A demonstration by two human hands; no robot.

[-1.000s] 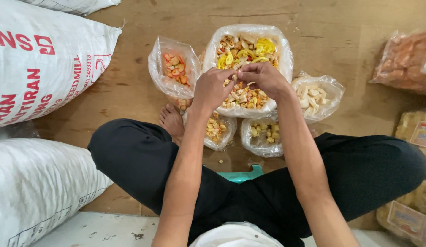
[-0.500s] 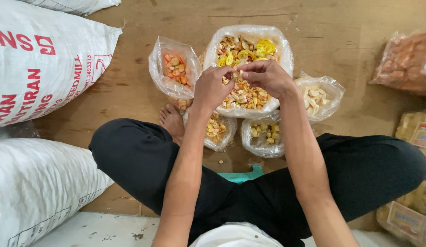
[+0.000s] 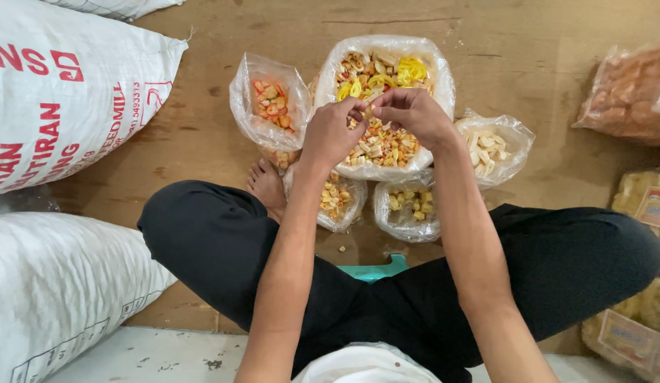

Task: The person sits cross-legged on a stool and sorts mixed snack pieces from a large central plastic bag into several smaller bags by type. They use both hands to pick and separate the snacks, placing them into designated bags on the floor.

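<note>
1. My left hand (image 3: 333, 135) and right hand (image 3: 413, 113) meet over the big bag of mixed crackers (image 3: 384, 106). The fingertips of both are drawn together and touch each other at one spot; they seem to pinch a small piece between them, but it is hidden, so I cannot tell what it is.
2. Since a second ago my hands have barely moved: they were over the same bag then, joined the same way. The right fingers have curled slightly further over the left. I take it the small job between my fingertips is not finished, and nothing has gone into or out of a bag in that time.
3. Right under my fingers lie the mixed crackers, pale, orange and bright yellow curls, in that open clear bag on the wooden floor (image 3: 202, 135).
4. To the left of my fingers stands an open bag of orange-red pieces (image 3: 269, 106). To the right sits a bag of pale white pieces (image 3: 494, 150).
5. Nearer to me than my fingers are two small bags of yellowish bits, left small bag (image 3: 333, 201) and right small bag (image 3: 409, 208), just before my crossed legs (image 3: 223, 241) in black trousers, with my bare foot (image 3: 267, 186) showing.
6. Far to the left lie large white sacks (image 3: 67, 106); far to the right, more packed snack bags (image 3: 631, 92).
</note>
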